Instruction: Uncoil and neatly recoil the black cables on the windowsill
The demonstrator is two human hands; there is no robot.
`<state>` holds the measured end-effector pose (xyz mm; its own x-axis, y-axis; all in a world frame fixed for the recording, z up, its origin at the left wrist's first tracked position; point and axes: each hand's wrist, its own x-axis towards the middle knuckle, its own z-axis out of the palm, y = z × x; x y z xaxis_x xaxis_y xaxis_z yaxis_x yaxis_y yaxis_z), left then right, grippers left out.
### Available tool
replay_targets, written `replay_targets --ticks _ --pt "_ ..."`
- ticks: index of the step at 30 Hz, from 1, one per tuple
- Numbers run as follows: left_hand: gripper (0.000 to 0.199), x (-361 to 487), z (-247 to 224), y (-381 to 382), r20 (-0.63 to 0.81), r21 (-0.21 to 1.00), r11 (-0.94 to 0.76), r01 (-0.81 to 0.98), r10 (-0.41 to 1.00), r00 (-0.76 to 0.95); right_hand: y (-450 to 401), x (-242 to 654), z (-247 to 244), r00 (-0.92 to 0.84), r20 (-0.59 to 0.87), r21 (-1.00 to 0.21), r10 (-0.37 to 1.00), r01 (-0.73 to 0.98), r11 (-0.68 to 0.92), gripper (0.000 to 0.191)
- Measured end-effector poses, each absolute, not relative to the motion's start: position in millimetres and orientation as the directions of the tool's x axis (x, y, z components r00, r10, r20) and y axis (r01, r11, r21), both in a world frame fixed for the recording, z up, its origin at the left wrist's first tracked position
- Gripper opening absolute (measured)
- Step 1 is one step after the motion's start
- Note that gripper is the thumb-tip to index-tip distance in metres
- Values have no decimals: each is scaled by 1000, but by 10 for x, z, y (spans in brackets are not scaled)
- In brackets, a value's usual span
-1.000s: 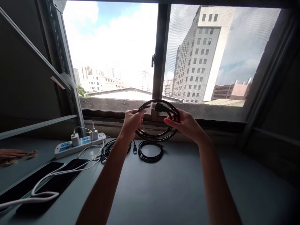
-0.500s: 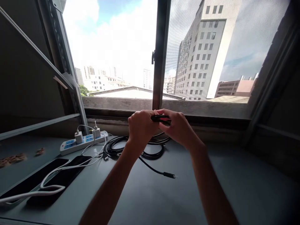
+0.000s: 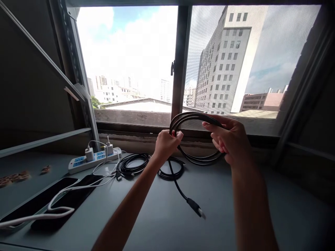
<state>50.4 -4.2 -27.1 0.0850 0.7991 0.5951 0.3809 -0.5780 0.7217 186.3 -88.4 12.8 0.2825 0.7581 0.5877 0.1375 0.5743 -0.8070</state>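
Observation:
A black cable (image 3: 195,161) is wound in several loops and held up above the desk. My left hand (image 3: 167,143) is closed round the left side of the loops, thumb on top. On the right side, my right hand (image 3: 227,137) grips the upper part of the loops between thumb and fingers. One free end of the cable hangs below my left hand and carries a black plug (image 3: 195,206) with a metal tip. Behind my left forearm lie a coiled black cable (image 3: 133,170) and a smaller coiled black cable (image 3: 171,177) on the desk.
A white power strip (image 3: 94,161) with two white chargers stands at the left back. White cords (image 3: 61,210) run across two dark phones (image 3: 62,205) on the grey desk (image 3: 167,223). Small brown pieces (image 3: 15,178) lie far left. A window (image 3: 131,62) is behind.
My right hand has moved right, away from my left hand. The loops are now spread wide between both hands, and the hanging plug has swung lower and nearer.

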Motion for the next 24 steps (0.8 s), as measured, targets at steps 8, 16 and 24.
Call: replay_targets --ticks 8,16,24 --pt "38 588 -359 6 332 893 -411 182 877 347 -888 1750 132 350 645 -742 679 77 665 33" --pt "14 585 -296 -56 674 733 -661 -157 738 39 -728 1865 82 383 748 -651 542 264 712 63" --pt "21 400 -180 -111 751 657 -751 59 647 -134 -607 1829 7 229 854 -512 467 528 678 73"
